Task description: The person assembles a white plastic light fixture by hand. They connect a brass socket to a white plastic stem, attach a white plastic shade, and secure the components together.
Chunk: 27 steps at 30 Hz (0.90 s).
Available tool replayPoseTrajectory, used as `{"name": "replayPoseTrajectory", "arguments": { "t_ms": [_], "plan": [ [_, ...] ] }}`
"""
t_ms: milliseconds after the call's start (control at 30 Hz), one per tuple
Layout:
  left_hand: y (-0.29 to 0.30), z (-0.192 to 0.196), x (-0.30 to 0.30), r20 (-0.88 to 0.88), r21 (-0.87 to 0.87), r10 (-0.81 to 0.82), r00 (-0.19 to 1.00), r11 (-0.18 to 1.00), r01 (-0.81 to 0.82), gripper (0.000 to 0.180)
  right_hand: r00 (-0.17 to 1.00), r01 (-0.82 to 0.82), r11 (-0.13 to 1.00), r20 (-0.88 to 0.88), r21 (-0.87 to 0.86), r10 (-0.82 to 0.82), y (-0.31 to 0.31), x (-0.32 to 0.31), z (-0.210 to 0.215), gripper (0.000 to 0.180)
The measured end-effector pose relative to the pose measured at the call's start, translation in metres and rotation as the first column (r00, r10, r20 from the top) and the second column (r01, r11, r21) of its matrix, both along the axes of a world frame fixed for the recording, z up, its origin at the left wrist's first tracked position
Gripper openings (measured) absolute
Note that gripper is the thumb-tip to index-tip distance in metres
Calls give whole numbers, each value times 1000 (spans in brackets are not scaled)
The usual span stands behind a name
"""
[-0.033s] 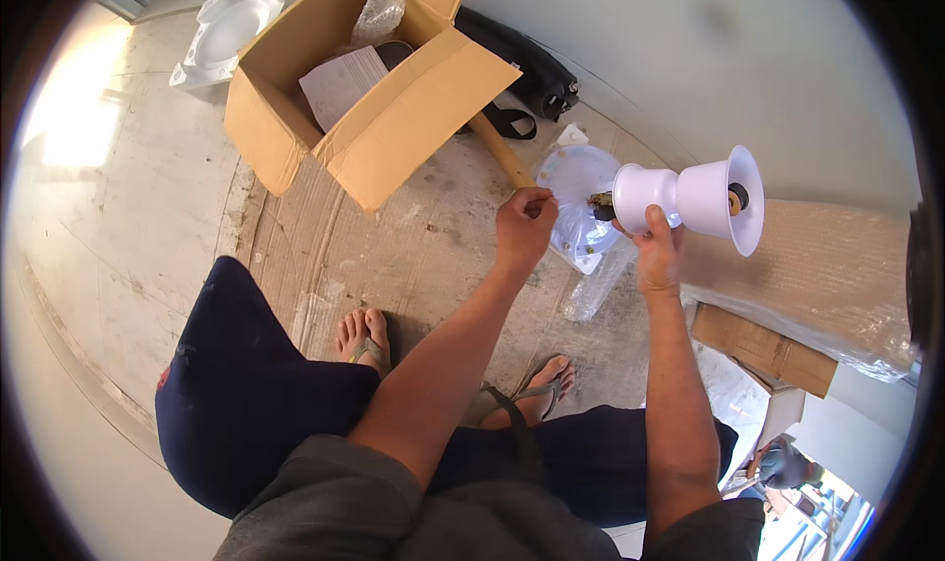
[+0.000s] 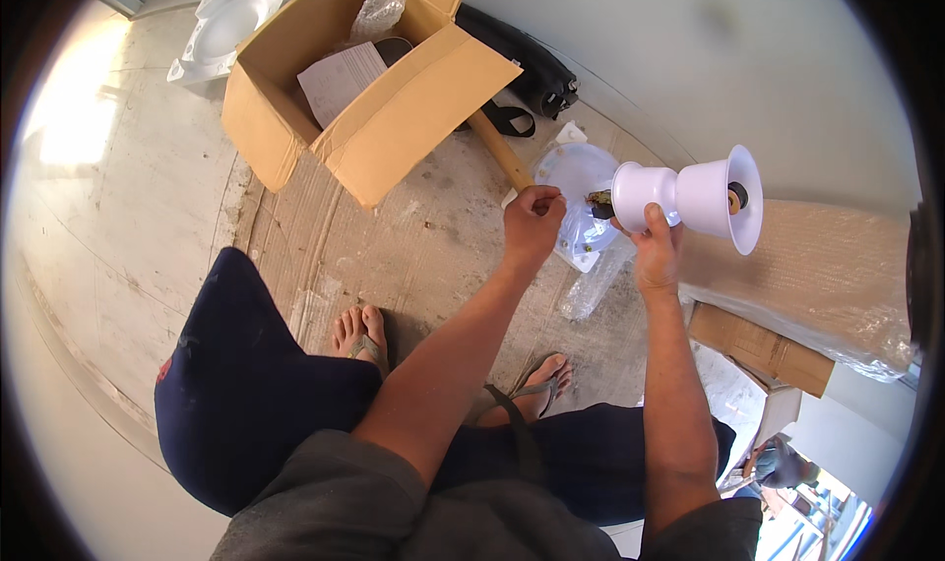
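Observation:
My right hand [image 2: 655, 251] grips the narrow neck of a white bell-shaped plastic fitting [image 2: 704, 195] and holds it up sideways, with the flared mouth pointing right. A dark piece [image 2: 600, 205] sticks out of its left end. My left hand [image 2: 532, 224] is closed in a pinch just left of that end. I cannot tell whether something small is between its fingers. A clear plastic bag [image 2: 591, 266] and a round white disc [image 2: 574, 170] lie below, between the hands.
An open cardboard box [image 2: 394, 118] with a paper sheet and a plastic bag inside stands on a flat cardboard sheet. White foam packing [image 2: 226, 20] lies far left. A black bag [image 2: 532, 69] and a wooden handle [image 2: 497, 148] lie by the wall. A wrapped long package [image 2: 817, 276] lies right.

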<state>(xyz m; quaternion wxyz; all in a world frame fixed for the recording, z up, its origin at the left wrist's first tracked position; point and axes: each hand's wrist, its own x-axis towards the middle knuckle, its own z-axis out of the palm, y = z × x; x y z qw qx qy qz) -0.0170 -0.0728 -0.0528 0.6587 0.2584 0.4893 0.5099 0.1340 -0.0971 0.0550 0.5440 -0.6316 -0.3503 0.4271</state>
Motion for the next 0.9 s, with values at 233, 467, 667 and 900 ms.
{"name": "replayPoseTrajectory", "arguments": {
  "t_ms": [233, 467, 667, 900],
  "plan": [
    [6, 26, 46, 127, -68, -103, 987, 991, 112, 23, 1000, 19, 1000, 7, -8, -19, 4, 9, -3, 72],
    [2, 30, 46, 187, -59, -79, 979, 994, 91, 25, 1000, -18, 1000, 1, 0, 18, 4, 5, 0, 73],
    [5, 28, 45, 45, 20, -139, 989, 990, 138, 26, 1000, -21, 1000, 22, -4, 21, 6, 2, 3, 69],
    [4, 29, 45, -55, 66, -114, 992, 991, 117, 29, 996, 15, 1000, -92, -22, -17, 3, 7, 2, 78]
  ]
}}
